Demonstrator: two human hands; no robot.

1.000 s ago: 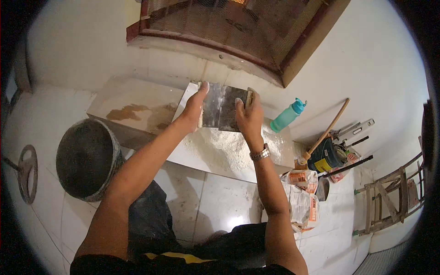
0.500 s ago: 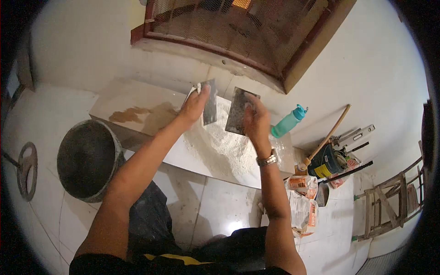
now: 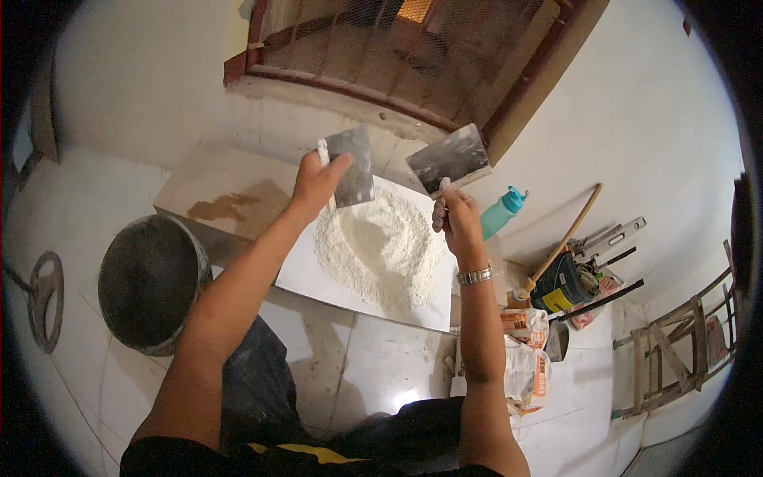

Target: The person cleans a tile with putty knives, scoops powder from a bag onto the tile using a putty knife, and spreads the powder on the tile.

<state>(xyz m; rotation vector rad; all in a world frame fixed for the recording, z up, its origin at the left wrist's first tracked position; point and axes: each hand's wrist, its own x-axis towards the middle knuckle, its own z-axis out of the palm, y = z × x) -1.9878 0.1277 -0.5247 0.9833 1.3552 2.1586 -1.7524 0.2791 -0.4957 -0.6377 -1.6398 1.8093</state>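
Note:
My left hand (image 3: pixel 316 189) is closed round a broad, flat putty knife (image 3: pixel 355 176), thumb lying on its grey blade. White paste clings to that knife's edge. My right hand (image 3: pixel 458 221) grips a second putty knife (image 3: pixel 455 159) by its lower end, its smeared rectangular blade tilted up and away. Below both blades spreads a heap of white powder (image 3: pixel 413 262), with a hollow in its middle. The powder lies on a white board (image 3: pixel 299 266). Just beyond my right hand stands a teal water bottle (image 3: pixel 499 216), partly hidden by that hand.
A wide black bucket (image 3: pixel 152 282) stands on the left. The long bench (image 3: pixel 191 179) has a brown wet stain. At right are a tool-filled dark bucket (image 3: pixel 560 282), paper bags (image 3: pixel 524 370) and a wooden ladder (image 3: pixel 675 350). A meshed window (image 3: pixel 381 60) is in the wall beyond.
My right hand has turned its putty knife up and outward, lifting it from above the powder. My left hand has shifted slightly left with its knife.

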